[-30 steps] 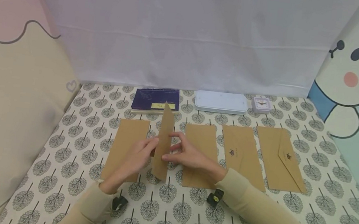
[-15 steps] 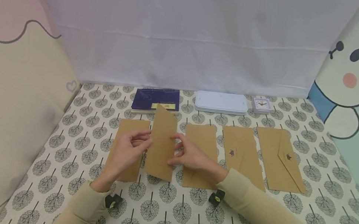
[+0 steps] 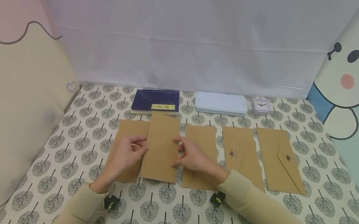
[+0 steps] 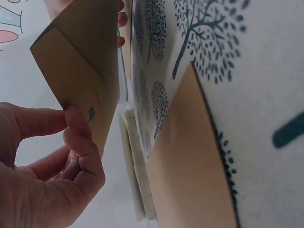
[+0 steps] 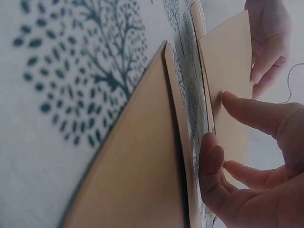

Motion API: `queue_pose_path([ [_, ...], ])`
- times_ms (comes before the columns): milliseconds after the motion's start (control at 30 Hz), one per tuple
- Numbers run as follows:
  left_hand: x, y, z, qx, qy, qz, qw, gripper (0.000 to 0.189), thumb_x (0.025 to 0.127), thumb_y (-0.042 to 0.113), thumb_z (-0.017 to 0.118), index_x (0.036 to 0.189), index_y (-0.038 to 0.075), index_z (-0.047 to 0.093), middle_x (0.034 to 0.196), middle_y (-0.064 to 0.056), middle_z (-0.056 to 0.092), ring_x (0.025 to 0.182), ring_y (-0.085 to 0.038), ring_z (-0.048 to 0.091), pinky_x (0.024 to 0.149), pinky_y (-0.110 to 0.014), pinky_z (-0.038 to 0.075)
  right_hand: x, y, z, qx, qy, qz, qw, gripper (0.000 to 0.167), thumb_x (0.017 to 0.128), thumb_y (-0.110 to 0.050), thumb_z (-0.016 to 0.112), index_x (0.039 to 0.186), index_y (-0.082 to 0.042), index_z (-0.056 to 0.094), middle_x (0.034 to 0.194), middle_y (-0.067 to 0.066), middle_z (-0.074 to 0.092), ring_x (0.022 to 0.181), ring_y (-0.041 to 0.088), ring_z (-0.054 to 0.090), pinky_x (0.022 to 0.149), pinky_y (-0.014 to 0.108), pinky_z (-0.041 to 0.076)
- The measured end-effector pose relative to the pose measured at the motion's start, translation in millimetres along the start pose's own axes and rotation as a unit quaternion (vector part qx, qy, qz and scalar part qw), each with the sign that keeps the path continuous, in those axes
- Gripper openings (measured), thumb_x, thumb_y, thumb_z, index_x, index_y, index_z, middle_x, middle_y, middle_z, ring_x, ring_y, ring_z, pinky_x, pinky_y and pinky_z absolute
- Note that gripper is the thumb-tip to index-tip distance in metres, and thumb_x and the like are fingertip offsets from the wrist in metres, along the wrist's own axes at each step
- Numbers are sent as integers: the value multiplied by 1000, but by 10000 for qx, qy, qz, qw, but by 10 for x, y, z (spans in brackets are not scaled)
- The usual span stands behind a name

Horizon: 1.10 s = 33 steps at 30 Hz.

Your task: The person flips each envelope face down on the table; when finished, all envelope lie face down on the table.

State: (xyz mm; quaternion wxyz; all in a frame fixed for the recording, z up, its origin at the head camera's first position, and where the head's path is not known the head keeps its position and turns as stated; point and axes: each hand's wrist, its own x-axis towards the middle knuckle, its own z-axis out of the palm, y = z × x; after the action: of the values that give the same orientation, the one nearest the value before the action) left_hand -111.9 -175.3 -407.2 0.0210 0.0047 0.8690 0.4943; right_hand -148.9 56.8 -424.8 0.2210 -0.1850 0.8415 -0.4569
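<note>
Between my two hands is a brown kraft envelope [image 3: 161,147], its plain face up in the head view. My left hand [image 3: 127,154] pinches its left edge between thumb and fingers. At the opposite edge, my right hand [image 3: 194,156] grips it, thumb and fingers on either side of the paper. The left wrist view shows the envelope's underside [image 4: 90,57], with a flap line and a small dark print. It is raised and tilted over the cloth. Another envelope [image 3: 133,129] lies partly under my left hand, and one more [image 3: 201,137] lies beside my right hand.
Farther right lie an envelope with a crown print [image 3: 237,145] and another with a slanted flap [image 3: 275,150]. A dark blue book [image 3: 155,99], a white case [image 3: 221,103] and a small lilac clock [image 3: 261,105] stand along the back of the tree-patterned cloth [image 3: 167,207].
The held envelope has turned from edge-on to nearly flat, plain face up. My left hand has shifted left to its left edge; my right hand has moved slightly right.
</note>
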Motion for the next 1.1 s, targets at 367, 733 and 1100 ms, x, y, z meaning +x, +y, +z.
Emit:
queue_pose_path([
  [367, -5, -106, 74, 562, -490, -546, 9957, 45, 79, 5, 74, 121, -5, 60, 89, -6, 63, 71, -17, 59, 55, -28, 52, 2, 39, 15, -630, -124, 16, 9979, 81, 67, -7, 85, 137, 3, 45, 101, 8, 55, 70, 11, 58, 65, 26, 50],
  [733, 11, -137, 122, 1271, -736, -304, 9887, 52, 76, 4, 76, 123, -7, 58, 75, -2, 61, 56, -12, 55, 53, -26, 50, -3, -5, 48, -1325, -75, 155, 9910, 80, 69, -16, 86, 136, 4, 47, 113, 13, 59, 80, 15, 55, 82, 31, 48],
  [1100, 14, -120, 153, 1464, -891, -376, 9845, 54, 76, 4, 76, 124, -9, 56, 70, 0, 59, 55, -13, 55, 52, -26, 49, 10, -39, 30, -1349, -132, 508, 9895, 82, 70, -20, 85, 138, 0, 45, 127, 15, 55, 102, 19, 53, 95, 34, 43],
])
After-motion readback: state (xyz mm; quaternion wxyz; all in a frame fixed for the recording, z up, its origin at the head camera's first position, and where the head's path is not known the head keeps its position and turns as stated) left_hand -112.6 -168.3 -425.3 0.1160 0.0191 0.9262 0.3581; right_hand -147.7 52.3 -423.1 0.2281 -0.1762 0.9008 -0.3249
